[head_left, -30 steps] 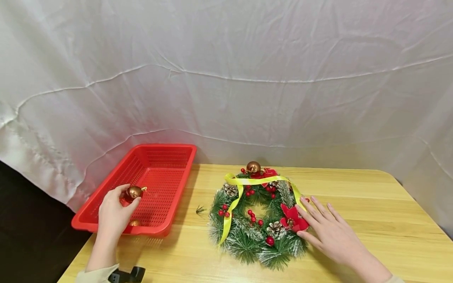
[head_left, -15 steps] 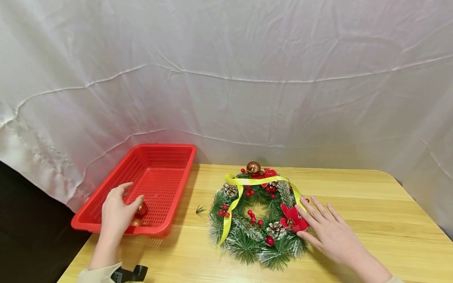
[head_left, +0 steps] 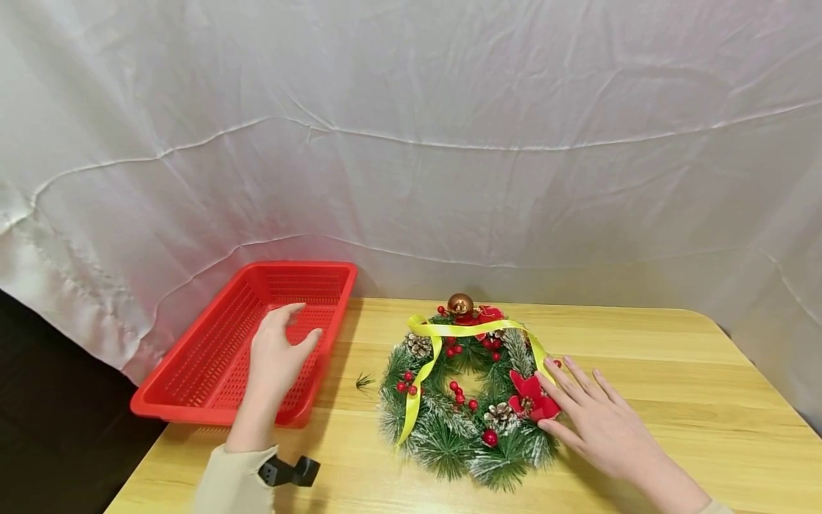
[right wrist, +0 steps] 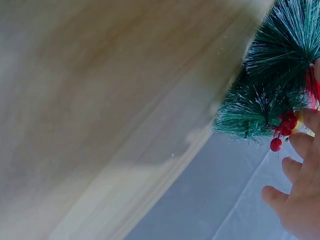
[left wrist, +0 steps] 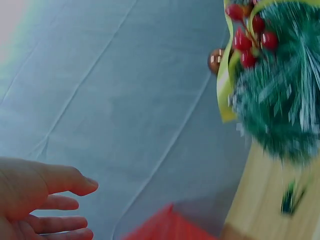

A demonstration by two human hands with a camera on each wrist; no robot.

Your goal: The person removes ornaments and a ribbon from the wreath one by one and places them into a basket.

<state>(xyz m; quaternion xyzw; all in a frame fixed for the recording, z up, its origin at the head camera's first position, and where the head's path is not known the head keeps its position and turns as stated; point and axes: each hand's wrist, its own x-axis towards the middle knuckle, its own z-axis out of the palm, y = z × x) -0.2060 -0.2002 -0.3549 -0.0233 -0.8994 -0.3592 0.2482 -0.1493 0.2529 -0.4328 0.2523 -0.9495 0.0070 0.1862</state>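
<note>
Wreath [head_left: 443, 450] is being supported flat on the table [head_left: 693, 385] at lower centre of the frame, its right side being touched by the right hand [head_left: 600, 421]. Those fingers are being laid out straight and spread, nothing being clasped in that grip. The greenery is being judged light, springy and bristly rather than slippery, over a probably stiffer ring. That ring is being judged the best place to be held; the yellow ribbon [head_left: 462, 330], red flower [head_left: 531, 401], pine cone [head_left: 499, 414] and red berries [head_left: 459, 397] are being judged softer or easier to pull loose. The copper-coloured bauble [head_left: 459, 303] at the far edge is being judged smooth and breakable; whether it is being tied on cannot be told.

Over the red basket [head_left: 193, 415], at left, thumb and fingers of the left hand [head_left: 279, 353] are being held apart, nothing being carried in that grip. Part of the basket is being hidden by it. Between basket and wreath, a loose sprig [head_left: 363, 382] is being borne by the pale, wood-grained surface. Behind, the room is being screened by creased grey cloth [head_left: 449, 143], darkness being shown at lower left.
</note>
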